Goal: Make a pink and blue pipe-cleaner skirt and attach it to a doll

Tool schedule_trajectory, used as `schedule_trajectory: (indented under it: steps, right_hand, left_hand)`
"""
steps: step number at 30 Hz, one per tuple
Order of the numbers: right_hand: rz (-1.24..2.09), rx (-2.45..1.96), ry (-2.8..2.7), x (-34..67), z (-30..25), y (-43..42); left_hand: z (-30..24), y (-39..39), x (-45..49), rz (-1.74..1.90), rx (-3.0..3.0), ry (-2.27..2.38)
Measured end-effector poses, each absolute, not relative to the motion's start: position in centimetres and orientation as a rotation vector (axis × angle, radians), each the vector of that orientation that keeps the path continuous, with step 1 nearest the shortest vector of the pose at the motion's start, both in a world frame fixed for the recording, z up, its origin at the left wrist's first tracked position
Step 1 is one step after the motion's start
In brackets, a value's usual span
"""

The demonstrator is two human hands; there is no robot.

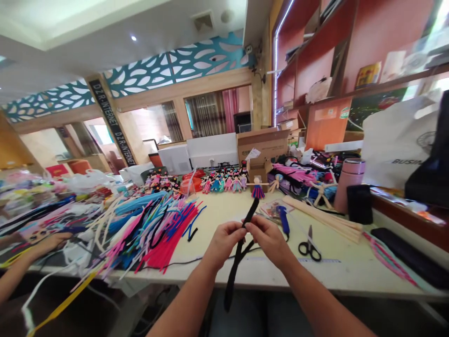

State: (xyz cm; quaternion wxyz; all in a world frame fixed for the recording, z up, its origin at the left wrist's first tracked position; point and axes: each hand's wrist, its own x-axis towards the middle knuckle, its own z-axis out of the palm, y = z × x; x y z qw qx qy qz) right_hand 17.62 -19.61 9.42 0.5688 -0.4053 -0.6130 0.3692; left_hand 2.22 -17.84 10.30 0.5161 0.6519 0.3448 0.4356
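Observation:
A bundle of fuzzy black pipe cleaners (232, 281) is pinched between both my hands, over the front part of the table. My left hand (223, 242) grips it from the left, with thumb and fingertips pressed together. On the other side my right hand (269, 239) pinches it close to the left fingertips. One end points up and away, and the lower part splits, with a long piece hanging past the table edge. Just beyond stands a small doll (257, 189) in a red and blue striped skirt. Right of my hands lie a blue glue gun (283, 222) and black-handled scissors (309, 248).
Loose colored pipe cleaners (164, 238) cover the table (213, 213) at left. Another person's hand (49, 245) works farther left. Several small dolls (228, 182) stand at the back near a cardboard box (263, 145). A pink bottle (349, 185) stands right, by beige strips (322, 217).

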Motion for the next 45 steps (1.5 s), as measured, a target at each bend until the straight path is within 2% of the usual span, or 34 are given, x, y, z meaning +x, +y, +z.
schedule_trajectory:
  steps: [9,15,39,45]
  right_hand:
    - [0.941,-0.898,-1.302,18.3,10.8,-18.7]
    - [0.999,-0.889,-1.332,18.0,11.4,-19.1]
    - [0.877,-0.894,-1.285,18.2,13.8,-19.2]
    - [0.954,-0.915,-1.246,18.2,14.2,-18.1]
  left_hand:
    - [9.8,-17.6,2.0,0.885,1.652,0.903]
    - [10.0,-18.5,1.3,0.971,1.817,0.906]
    - [8.7,-18.9,0.9,0.991,1.627,0.869]
    - [9.0,-18.8,1.1,1.045,1.543,0.903]
